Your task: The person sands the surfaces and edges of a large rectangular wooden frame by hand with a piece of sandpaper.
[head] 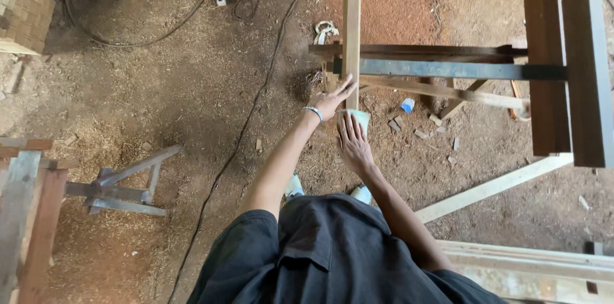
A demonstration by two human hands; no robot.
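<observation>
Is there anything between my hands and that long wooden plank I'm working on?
Nothing blocks the left hand; it rests on the wooden plank. Under the right hand lies a pale green sheet, pressed flat against the plank's near end.

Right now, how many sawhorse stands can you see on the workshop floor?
2. One sawhorse stands under the pale plank that the left hand touches; the other grey sawhorse stands alone at the lower left. More may lie outside the picture.

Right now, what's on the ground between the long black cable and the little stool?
In the head view, only bare sawdust-strewn dirt lies between the black cable and the small stool; nothing else sits there.
</observation>
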